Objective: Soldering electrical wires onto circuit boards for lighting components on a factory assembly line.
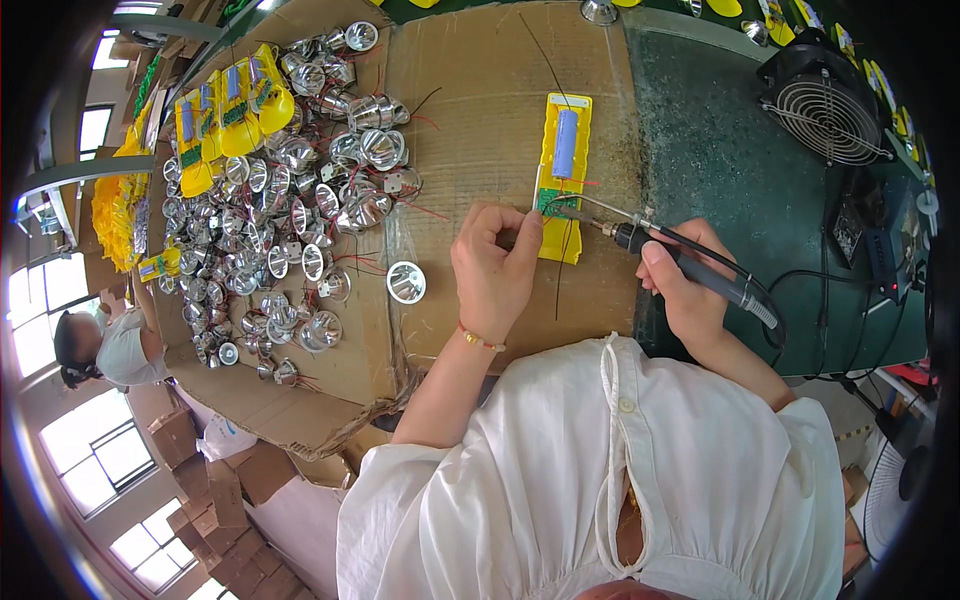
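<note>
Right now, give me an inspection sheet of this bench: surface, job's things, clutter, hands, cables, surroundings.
Surface: cardboard sheet beside a green mat.
Job's things: yellow casing with blue battery and green circuit board.
Clutter: pile of silver reflectors, one loose reflector.
Hands: left hand pinches at the board; right hand holds the soldering iron, tip at the board.
Cables: black wire across the casing.
Surroundings: fan, another person.
</note>
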`<state>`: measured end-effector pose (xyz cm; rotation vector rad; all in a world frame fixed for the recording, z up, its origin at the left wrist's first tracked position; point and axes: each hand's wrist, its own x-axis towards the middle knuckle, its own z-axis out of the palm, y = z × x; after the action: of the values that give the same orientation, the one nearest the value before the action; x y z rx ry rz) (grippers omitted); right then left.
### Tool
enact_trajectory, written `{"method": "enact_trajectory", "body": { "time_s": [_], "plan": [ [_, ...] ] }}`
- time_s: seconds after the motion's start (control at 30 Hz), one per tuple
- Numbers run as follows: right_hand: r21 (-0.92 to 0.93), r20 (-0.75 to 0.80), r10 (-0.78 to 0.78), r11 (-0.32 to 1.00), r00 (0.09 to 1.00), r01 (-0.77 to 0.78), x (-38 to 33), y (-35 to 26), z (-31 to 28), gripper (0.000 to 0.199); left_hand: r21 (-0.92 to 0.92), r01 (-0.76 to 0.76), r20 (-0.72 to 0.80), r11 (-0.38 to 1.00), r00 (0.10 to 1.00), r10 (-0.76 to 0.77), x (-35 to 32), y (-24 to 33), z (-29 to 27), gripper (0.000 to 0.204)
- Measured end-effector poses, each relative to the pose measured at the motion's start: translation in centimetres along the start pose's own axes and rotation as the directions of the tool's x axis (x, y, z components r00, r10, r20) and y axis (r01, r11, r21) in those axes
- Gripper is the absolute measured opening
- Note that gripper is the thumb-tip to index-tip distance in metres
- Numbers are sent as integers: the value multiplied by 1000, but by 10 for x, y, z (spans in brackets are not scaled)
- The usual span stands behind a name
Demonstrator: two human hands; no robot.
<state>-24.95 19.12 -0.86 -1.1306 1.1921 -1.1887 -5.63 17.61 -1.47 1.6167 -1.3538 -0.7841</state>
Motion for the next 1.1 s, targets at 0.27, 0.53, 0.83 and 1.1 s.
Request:
{"method": "enact_trajectory", "body": {
  "time_s": [0.27,0.53,0.83,1.1],
  "plan": [
    [10,-89,-80,997,993,81,-2,-11,-4,11,40,28,0,999,1000,-29,3,5,-1,15],
    [102,-120,-58,992,991,70,0,-3,-27,14,83,33,22,996,999,-34,5,3,-2,15],
    [47,-237,11,999,971,1,7,7,-56,13,573,-168,340,802,939,-46,34,24,-18,19],
    [109,-226,106,991,968,-83,10,11,-54,12,508,-218,142,833,975,169,251,40,50,24]
  ]
}}
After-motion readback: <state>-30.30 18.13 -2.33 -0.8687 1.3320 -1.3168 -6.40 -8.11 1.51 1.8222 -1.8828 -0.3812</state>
